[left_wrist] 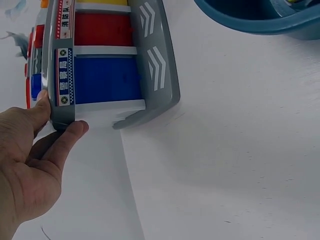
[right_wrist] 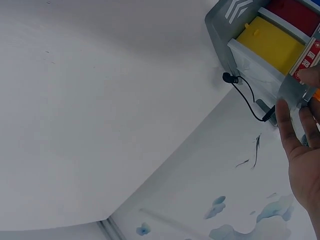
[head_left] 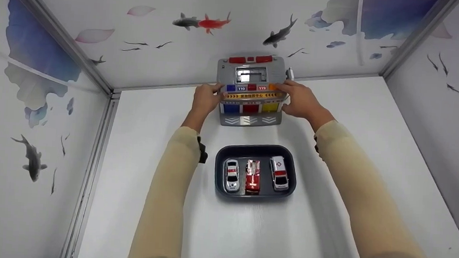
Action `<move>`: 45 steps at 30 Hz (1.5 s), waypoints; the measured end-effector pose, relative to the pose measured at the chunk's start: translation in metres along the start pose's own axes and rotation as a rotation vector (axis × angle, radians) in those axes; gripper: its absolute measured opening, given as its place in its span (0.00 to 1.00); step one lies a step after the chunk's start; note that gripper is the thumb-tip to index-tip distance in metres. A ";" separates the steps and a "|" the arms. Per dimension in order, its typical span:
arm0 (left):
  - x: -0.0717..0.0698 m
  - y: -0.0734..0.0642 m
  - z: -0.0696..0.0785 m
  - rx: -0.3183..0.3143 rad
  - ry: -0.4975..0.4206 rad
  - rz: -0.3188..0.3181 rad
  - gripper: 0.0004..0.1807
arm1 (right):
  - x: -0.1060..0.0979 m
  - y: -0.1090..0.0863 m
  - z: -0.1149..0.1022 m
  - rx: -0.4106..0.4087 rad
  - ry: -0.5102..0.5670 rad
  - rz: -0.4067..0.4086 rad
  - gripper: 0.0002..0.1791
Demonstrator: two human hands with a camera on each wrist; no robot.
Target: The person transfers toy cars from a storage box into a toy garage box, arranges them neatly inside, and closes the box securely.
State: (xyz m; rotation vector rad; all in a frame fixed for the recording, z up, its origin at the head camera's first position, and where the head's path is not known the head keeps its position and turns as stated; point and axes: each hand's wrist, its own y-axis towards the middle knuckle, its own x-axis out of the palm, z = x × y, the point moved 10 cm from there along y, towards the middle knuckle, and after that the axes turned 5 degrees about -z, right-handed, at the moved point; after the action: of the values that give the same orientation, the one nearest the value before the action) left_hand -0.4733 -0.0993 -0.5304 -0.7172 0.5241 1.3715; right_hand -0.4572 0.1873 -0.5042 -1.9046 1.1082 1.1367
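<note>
A grey toy garage (head_left: 251,96) with blue, red and yellow doors stands at the back of the white table, close to the wall. My left hand (head_left: 206,99) grips its left edge, thumb on the upper face and fingers at the side, as the left wrist view also shows. On the opposite side, my right hand (head_left: 301,99) holds the right edge. Seen from the right wrist, the thumb of that hand (right_wrist: 305,160) lies over the lettered strip beside the yellow door (right_wrist: 270,45), with the fingers along the side.
In front of the garage sits a dark blue tray (head_left: 264,175) holding a white police car (head_left: 232,175), a red fire truck (head_left: 252,176) and a white ambulance (head_left: 279,172). A black cord (right_wrist: 247,102) hangs beside the garage. Fish-patterned panels (head_left: 145,64) enclose the table's back and sides.
</note>
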 end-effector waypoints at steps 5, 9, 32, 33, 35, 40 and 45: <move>0.001 -0.001 -0.001 -0.015 0.005 -0.005 0.25 | 0.000 0.000 0.000 -0.007 -0.006 -0.002 0.45; 0.001 -0.003 -0.001 -0.018 0.002 -0.008 0.25 | -0.001 -0.002 0.000 -0.011 -0.006 0.002 0.44; 0.007 -0.010 -0.004 -0.045 0.013 -0.034 0.24 | 0.011 -0.010 0.000 0.003 0.014 -0.013 0.45; 0.007 -0.010 -0.004 -0.048 0.014 -0.035 0.25 | 0.012 -0.010 -0.001 0.005 0.015 -0.015 0.46; 0.006 -0.010 -0.004 -0.048 0.017 -0.035 0.25 | 0.012 -0.009 -0.002 0.011 0.019 -0.021 0.47; 0.005 -0.010 -0.001 -0.033 0.026 -0.027 0.25 | 0.011 -0.010 -0.001 0.012 0.027 -0.030 0.49; 0.003 -0.011 0.000 -0.010 0.037 -0.014 0.25 | 0.015 -0.012 -0.002 0.002 0.019 -0.018 0.47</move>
State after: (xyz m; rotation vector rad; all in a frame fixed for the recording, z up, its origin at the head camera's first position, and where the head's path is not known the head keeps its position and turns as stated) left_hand -0.4617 -0.0976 -0.5313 -0.7547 0.5409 1.3512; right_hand -0.4417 0.1859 -0.5152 -1.9235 1.1001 1.1102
